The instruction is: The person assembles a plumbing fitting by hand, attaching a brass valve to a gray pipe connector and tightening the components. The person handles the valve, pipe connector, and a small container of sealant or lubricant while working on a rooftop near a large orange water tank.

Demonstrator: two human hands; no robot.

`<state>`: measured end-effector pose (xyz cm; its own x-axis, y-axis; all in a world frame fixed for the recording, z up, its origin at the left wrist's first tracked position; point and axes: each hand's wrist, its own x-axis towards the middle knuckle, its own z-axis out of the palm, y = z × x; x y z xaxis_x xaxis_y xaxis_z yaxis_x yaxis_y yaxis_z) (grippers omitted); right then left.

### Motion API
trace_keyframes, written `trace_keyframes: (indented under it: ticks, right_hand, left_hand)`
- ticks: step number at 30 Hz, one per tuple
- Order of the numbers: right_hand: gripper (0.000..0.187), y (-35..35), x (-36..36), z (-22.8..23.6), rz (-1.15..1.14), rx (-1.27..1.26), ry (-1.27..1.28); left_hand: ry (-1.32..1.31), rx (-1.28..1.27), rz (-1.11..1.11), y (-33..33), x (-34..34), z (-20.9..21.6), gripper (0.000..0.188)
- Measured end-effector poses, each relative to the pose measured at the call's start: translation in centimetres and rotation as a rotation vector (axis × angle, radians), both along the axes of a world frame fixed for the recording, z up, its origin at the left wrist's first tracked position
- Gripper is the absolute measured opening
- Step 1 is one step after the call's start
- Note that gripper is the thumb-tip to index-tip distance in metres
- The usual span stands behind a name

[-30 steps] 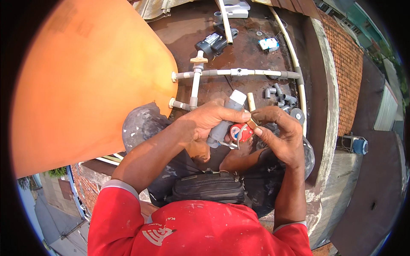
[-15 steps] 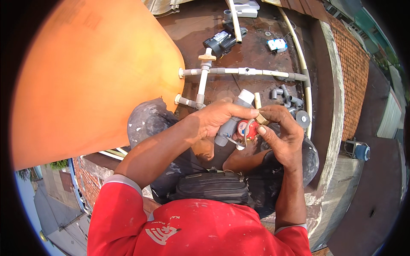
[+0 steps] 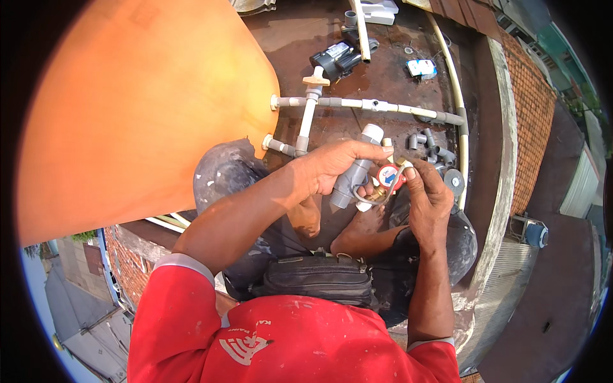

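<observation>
Gray loop (image 3: 385, 195) shifted rightward | left grip (image 3: 332, 167): gray pipe (image 3: 352, 179) | right grip (image 3: 429, 195): loop | orange tank (image 3: 147, 115): contents hidden

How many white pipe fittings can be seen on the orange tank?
2: the upper white fitting and the lower white fitting, both at the right-hand edge of the orange tank. Others may be hidden, since the tank's far side doesn't show.

- A large orange tank (image 3: 147, 115) is filling the upper left.
- A black motor unit (image 3: 335, 59) is lying on the brown floor (image 3: 281, 38).
- A blue-and-white package (image 3: 422, 69) is lying to its right, well apart.
- An orange tiled roof (image 3: 533, 108) is stretching beyond the weathered wall (image 3: 507, 127).
- A blue container (image 3: 536, 236) is sitting near a grey corrugated roof (image 3: 511, 277).
</observation>
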<state>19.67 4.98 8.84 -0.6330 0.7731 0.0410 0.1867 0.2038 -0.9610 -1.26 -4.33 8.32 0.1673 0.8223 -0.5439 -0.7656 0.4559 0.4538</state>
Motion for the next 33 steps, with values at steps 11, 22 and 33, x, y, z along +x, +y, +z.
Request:
trace_keyframes:
  ticks: [11, 22, 33]
  right_hand:
    - [0.024, 0.9, -0.1, -0.9, -0.224, 0.019, 0.128]
    - [0.026, 2.0, 0.7, -1.4, -0.34, 0.025, 0.175]
    - [0.023, 2.0, 0.6, -1.5, -0.381, 0.082, 0.214]
  left_hand:
    - [-0.007, 0.067, -0.024, 3.1, -0.7, -1.4, 0.034]
    - [0.143, 0.016, 0.096, 3.7, -0.2, -2.9, 0.036]
    - [0.178, -0.046, 0.194, 3.7, -0.6, -2.0, 0.037]
